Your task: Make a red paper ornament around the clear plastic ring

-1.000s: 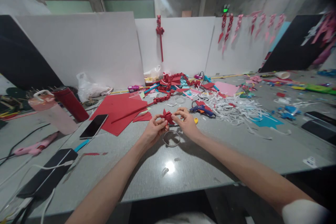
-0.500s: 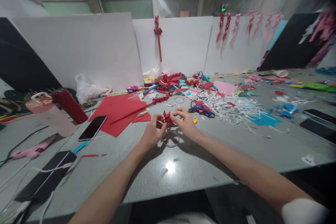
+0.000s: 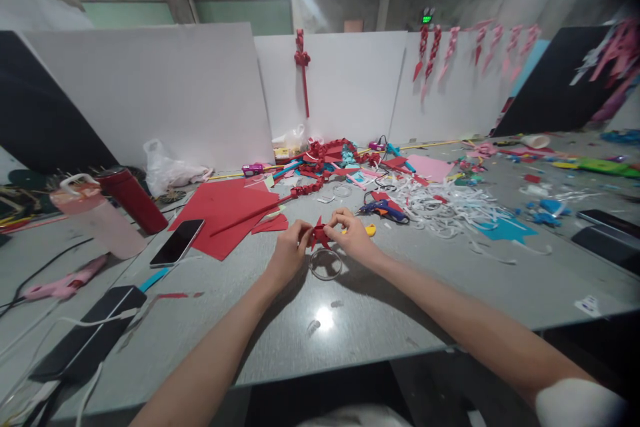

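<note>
Between my two hands is a small red paper star (image 3: 321, 235) with pointed tips. My left hand (image 3: 291, 247) pinches its left side, fingers closed. On the other side, my right hand (image 3: 350, 235) grips it between thumb and fingertips. Just below the star, a clear ring (image 3: 325, 265) lies on the grey table. A yellow object (image 3: 370, 230) shows partly behind my right hand. Farther off to the right sits a blue glue gun (image 3: 385, 209).
Red paper sheets (image 3: 220, 213) and a phone (image 3: 177, 243) lie to the left, near a pink bottle (image 3: 97, 217) and a black power bank (image 3: 90, 333). White paper strips (image 3: 450, 203) heap up at the right. White boards (image 3: 330, 93) stand along the back.
The red star has turned in my fingers. My left fingers have drawn closer together on its side, and my right hand has shifted slightly.
</note>
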{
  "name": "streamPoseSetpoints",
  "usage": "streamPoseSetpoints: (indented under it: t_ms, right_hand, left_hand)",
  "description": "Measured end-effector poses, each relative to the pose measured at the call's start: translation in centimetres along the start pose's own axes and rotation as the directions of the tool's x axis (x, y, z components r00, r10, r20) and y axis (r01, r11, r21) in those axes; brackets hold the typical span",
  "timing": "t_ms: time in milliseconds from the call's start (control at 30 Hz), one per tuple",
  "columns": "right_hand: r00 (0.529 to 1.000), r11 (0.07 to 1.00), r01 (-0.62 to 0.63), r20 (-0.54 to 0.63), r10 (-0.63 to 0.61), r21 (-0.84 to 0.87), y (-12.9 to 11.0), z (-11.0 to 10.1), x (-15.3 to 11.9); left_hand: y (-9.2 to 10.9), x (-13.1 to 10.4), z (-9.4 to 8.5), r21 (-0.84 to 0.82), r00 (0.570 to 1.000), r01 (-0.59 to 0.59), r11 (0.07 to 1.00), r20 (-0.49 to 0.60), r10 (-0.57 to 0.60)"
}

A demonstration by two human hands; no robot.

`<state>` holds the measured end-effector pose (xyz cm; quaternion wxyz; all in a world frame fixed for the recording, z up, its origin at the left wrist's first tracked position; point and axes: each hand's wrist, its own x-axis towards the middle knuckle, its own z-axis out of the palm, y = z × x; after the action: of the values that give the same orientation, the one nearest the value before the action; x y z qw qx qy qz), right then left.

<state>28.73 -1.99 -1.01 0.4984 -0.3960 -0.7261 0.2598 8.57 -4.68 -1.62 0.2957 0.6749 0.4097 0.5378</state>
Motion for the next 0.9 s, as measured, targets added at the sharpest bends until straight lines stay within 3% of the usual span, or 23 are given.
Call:
streamPoseSetpoints:
  t_ms: [200, 400, 700, 900]
  right_hand:
    - [0.976, 0.968, 0.217, 0.058, -0.211, -0.124, -1.1, -1.7, 0.4]
    - [0.902, 0.856, 0.416, 0.254, -0.348, -0.307, -0.3, -2.3, 0.8]
    - [0.850, 0.761, 0.521, 0.318, -0.420, -0.386, 0.0, -2.8, 0.9]
    - [0.850, 0.788, 0.520, 0.294, -0.438, -0.330, -0.8, -2.9, 0.5]
  left_hand:
    - [-0.4, 0.1, -0.8, 0.035, 0.991, -0.085, 0.996, 0.108, 0.081]
    - [-0.5, 0.1, -1.1, 0.038, 0.979, -0.113, 0.993, 0.177, 0.105]
    - [-0.7, 0.4, -1.1, 0.082, 0.987, -0.126, 0.989, 0.110, 0.117]
    - [-0.7, 0.4, -1.1, 0.092, 0.990, -0.115, 0.989, 0.091, 0.107]
